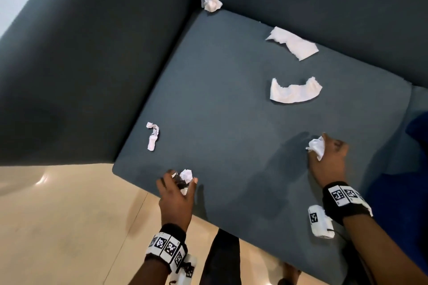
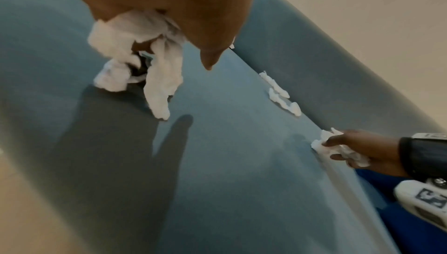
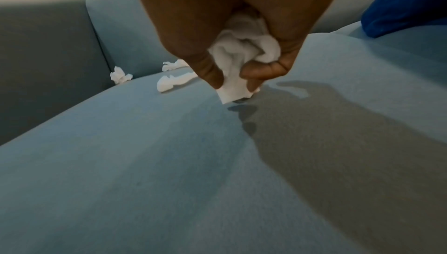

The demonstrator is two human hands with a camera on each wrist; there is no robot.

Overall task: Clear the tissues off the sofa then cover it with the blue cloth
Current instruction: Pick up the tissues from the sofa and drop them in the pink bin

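- Head view: your left hand and right hand each clutch a crumpled tissue; four more lie on the sofa. Sweep toward the corner wad last.
- Left wrist view: the held tissue dangles loosely from curled fingers; ball it tighter.
- Right wrist view: fingers pinch the wad; the blue cloth waits beside the seat.

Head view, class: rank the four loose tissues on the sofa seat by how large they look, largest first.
1. Curved torn tissue and flat tissue by the backrest: too alike to rank.
2. Crumpled tissue in the back corner.
3. Twisted tissue by the armrest, though nearer the camera.
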